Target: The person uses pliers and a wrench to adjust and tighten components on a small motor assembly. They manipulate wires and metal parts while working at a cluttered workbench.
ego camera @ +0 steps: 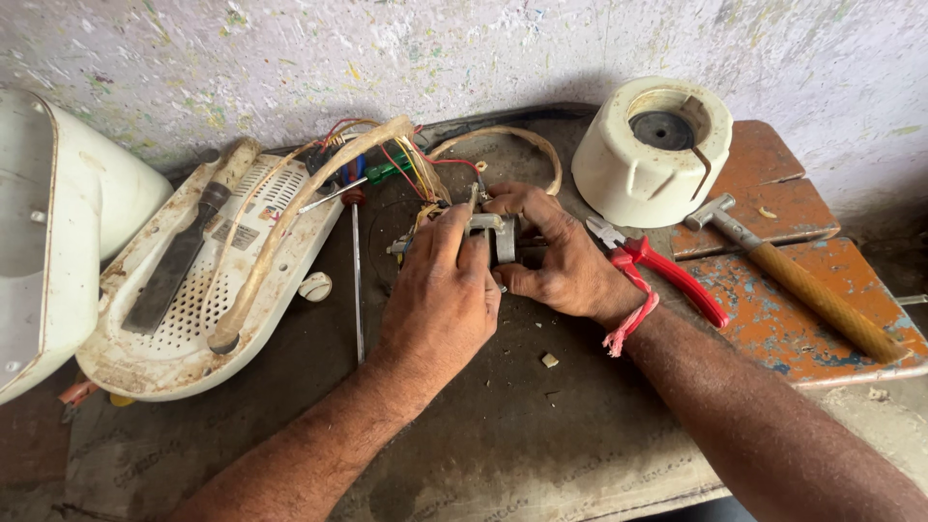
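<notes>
Motor (491, 237): small grey metal part with wires, lying on the dark mat (503, 425) at mid-bench, mostly covered by both hands.

Left hand (440, 300): laid over the motor from the near side, fingers curled down and closed on its left end.

Right hand (556, 256): closed on the motor's right side, fingers bent over the top, thumb below. Red thread at the wrist.

Wires (411, 164): red, yellow and green, running from the motor up and left.

Left of motor: screwdriver (356, 261), shaft pointing toward the near edge; beyond it a white vented cover (174, 319) with a dark file (174, 261) lying on it.

Right of motor: red-handled pliers (667, 271), just beside the right wrist; farther right a hammer (793, 280) on an orange board (802, 208).

Behind motor, right: round cream housing (652, 150), upright, against the wall.
</notes>
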